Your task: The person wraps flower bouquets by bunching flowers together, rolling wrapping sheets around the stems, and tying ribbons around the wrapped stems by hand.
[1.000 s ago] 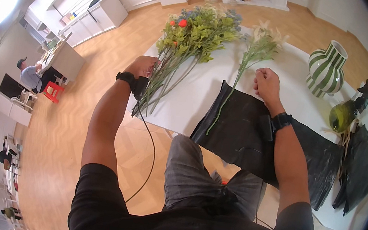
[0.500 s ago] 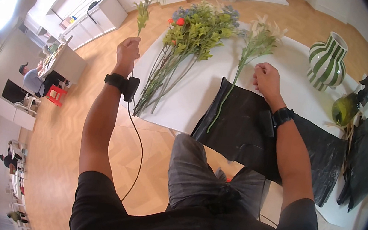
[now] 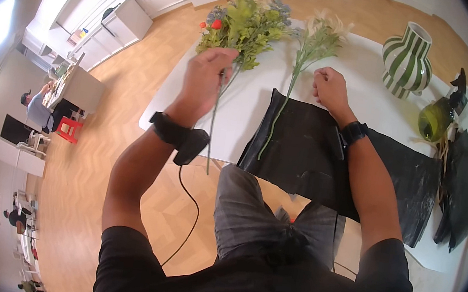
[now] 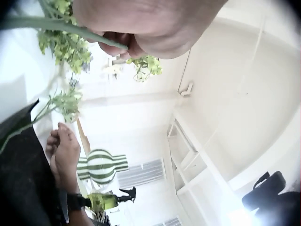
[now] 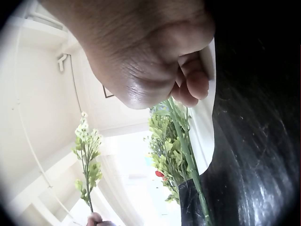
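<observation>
My left hand (image 3: pixel 201 82) pinches a green flower stem (image 3: pixel 211 137) and holds it up over the table's left part. Its lower end hangs below the hand; in the right wrist view its top bears small whitish blossoms and leaves (image 5: pixel 88 155). Behind the hand lies a bundle of leafy flowers (image 3: pixel 252 27) with red and blue heads, its stems largely hidden. My right hand (image 3: pixel 331 91), fingers loosely curled around nothing visible, is at the far edge of a black sheet (image 3: pixel 304 149). Left of it, a pale-flowered stem (image 3: pixel 281 114) lies across that sheet.
A green-and-white striped vase (image 3: pixel 407 65) stands at the back right of the white table (image 3: pixel 159 106). Near it are a green spray bottle (image 3: pixel 433 122) and folded black sheets (image 3: pixel 460 187). A cable (image 3: pixel 194 223) trails from the left wrist. Another person (image 3: pixel 38 108) sits far left.
My left hand drew a leafy stem out of the bundle, raised it to the left, then brought it rightward in front of the bundle. The right hand has stayed by the black sheet.
</observation>
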Action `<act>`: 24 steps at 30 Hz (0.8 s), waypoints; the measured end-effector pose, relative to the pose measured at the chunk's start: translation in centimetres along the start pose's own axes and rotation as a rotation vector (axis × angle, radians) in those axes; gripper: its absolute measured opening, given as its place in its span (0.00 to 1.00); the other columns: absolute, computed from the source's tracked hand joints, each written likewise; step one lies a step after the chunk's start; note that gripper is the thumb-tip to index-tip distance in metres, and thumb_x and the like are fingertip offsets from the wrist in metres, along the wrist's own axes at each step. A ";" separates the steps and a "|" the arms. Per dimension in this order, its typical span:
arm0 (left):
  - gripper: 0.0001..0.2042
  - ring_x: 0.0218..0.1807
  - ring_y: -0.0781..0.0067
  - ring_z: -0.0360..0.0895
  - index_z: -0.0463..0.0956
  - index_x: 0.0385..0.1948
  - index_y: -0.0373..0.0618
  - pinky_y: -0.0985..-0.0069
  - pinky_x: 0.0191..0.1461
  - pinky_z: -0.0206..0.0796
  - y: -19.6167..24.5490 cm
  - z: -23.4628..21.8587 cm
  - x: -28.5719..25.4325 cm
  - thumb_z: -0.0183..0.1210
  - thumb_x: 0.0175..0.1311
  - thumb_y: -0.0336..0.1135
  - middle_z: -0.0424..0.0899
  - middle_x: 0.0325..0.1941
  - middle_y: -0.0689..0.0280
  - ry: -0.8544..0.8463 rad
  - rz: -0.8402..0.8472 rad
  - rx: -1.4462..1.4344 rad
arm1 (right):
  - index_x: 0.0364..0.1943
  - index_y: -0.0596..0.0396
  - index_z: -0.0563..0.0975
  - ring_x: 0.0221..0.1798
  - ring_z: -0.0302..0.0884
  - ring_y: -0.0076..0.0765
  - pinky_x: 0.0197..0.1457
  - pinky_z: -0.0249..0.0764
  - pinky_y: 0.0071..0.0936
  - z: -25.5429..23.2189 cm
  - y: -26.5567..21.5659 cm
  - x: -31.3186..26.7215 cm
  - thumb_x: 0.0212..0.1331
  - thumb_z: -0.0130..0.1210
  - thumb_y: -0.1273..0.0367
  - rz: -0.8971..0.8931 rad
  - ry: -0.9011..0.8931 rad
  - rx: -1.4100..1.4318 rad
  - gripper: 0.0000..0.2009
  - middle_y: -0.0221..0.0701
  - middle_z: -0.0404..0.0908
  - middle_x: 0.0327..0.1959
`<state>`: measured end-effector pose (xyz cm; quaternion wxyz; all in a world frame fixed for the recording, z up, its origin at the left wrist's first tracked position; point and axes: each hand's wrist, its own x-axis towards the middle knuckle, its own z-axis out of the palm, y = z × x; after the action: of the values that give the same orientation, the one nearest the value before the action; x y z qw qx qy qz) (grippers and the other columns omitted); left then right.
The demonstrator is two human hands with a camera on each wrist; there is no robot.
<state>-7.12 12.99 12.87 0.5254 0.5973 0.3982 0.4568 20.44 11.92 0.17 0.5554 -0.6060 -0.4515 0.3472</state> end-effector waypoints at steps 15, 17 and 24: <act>0.11 0.23 0.83 0.70 0.80 0.34 0.33 0.79 0.25 0.60 -9.4 8.0 0.6 0.59 0.67 0.35 0.75 0.20 0.70 0.038 0.310 0.476 | 0.38 0.64 0.78 0.20 0.78 0.28 0.23 0.75 0.28 -0.2 -0.2 -0.1 0.63 0.51 0.67 -0.021 0.008 -0.010 0.12 0.34 0.80 0.23; 0.11 0.23 0.77 0.73 0.80 0.32 0.33 0.76 0.28 0.63 -9.0 8.3 1.0 0.59 0.66 0.34 0.78 0.20 0.65 0.090 0.448 0.599 | 0.37 0.64 0.78 0.20 0.78 0.28 0.23 0.76 0.28 -0.2 -0.4 -0.2 0.63 0.51 0.67 -0.016 0.013 -0.001 0.12 0.34 0.79 0.22; 0.11 0.29 0.58 0.80 0.80 0.35 0.34 0.66 0.36 0.69 -10.1 7.7 3.5 0.60 0.61 0.35 0.83 0.28 0.52 0.007 0.428 0.826 | 0.36 0.64 0.78 0.21 0.80 0.29 0.24 0.76 0.29 -0.2 -0.2 0.0 0.62 0.51 0.67 -0.025 0.014 -0.031 0.11 0.35 0.81 0.23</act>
<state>1.33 15.66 3.05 0.1357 0.8237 0.4163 0.3602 20.56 11.81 0.41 0.5534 -0.6112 -0.4604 0.3289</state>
